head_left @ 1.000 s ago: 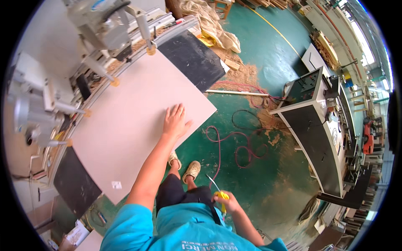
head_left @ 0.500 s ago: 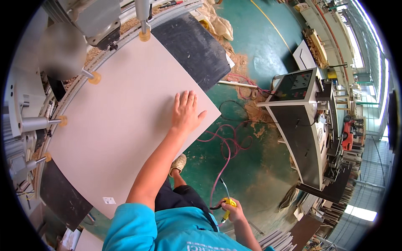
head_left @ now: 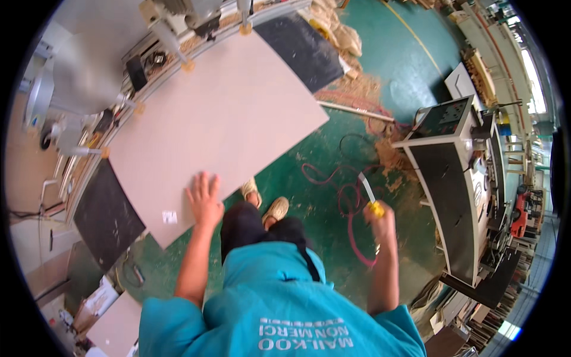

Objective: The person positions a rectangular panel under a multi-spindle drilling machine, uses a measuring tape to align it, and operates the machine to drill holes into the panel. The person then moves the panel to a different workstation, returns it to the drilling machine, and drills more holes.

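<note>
A large pale pinkish-beige board [head_left: 208,113] lies flat, with a small white label [head_left: 169,217] near its near-left corner. My left hand [head_left: 205,202] rests palm down near the board's close edge, fingers spread, to the right of the label. Out to the right, over the floor, my right hand [head_left: 382,221] is closed around a yellow air blow gun [head_left: 376,208]. Its thin metal nozzle points forward and a pink hose [head_left: 352,235] trails from it. Motion blurs the right hand a little.
Along the board's far side runs a machine rail with several rods ending in amber pads [head_left: 139,108]. Dark support panels [head_left: 110,214] stick out beside the board. A black-sided machine cabinet [head_left: 446,196] stands at the right. Hose coils and sawdust lie on the green floor [head_left: 297,166].
My left hand has moved from near the board's right corner back to its near edge, beside the label. The right hand has risen forward and rightward with the air blow gun.
</note>
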`<state>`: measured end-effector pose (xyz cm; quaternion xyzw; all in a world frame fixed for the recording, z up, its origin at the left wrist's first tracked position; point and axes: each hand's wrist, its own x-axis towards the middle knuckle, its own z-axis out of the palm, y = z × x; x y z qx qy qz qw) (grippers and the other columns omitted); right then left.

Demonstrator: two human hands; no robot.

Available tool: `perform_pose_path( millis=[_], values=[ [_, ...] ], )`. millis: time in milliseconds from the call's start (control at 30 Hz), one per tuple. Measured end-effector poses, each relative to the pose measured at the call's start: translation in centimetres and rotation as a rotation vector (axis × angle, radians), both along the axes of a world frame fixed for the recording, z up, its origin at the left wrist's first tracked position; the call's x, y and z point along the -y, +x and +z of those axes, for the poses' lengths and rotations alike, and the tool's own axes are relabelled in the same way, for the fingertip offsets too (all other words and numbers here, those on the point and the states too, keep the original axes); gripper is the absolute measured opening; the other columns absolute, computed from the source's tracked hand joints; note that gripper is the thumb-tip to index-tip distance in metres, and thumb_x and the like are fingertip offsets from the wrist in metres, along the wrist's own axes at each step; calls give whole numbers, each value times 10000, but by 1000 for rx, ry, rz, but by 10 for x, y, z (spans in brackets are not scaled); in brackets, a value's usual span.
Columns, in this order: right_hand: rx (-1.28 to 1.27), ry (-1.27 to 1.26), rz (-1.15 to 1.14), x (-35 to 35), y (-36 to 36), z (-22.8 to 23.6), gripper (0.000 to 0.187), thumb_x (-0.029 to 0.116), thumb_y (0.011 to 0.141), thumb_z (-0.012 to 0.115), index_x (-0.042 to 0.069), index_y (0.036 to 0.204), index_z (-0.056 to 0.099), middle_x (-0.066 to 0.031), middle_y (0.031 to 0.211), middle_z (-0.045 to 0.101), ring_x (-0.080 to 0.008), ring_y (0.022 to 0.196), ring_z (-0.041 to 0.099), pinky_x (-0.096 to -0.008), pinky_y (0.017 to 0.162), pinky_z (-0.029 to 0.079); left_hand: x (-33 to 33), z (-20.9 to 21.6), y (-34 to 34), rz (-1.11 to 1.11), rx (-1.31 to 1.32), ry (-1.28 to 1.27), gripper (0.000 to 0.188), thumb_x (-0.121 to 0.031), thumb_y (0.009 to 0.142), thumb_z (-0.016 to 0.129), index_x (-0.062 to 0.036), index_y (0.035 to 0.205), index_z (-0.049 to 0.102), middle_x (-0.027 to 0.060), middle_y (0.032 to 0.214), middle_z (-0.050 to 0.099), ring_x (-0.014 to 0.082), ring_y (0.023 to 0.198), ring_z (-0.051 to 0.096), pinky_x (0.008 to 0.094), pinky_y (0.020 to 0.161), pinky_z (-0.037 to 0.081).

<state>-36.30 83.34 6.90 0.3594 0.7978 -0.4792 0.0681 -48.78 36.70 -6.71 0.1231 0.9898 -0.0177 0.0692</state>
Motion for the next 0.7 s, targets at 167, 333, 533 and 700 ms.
perform_pose_path(
  millis=[167,333,533,700],
  values=[
    [164,-48,730,19,-2,54,260,240,774,729,46,936,668,-125,769,662,-254,708,636,-354,671,478,3,43,-20,169,345,-155,1186,-361,607,859,-322,1556,149,104,1639,-9,368,1503,6,743,1079,184],
    [120,-276,571,47,11,39,267,225,782,731,32,954,662,-81,809,655,-191,760,613,-311,699,458,10,47,-37,138,425,-34,1139,-449,647,830,-308,1557,159,84,1643,-22,374,1501,25,675,1106,250],
    [-30,-696,455,73,30,-2,199,192,871,683,13,946,637,-38,844,650,-131,806,577,-272,766,432,38,32,-13,65,285,73,689,-317,781,717,-184,1409,467,125,1526,348,316,1427,307,498,1131,328],
    [-5,-731,363,80,21,-17,195,162,885,650,-13,968,627,-72,805,655,-159,782,600,-287,758,443,-31,38,5,156,233,132,865,-403,782,751,-235,1510,316,76,1620,159,309,1489,164,689,1095,243]
  ],
)
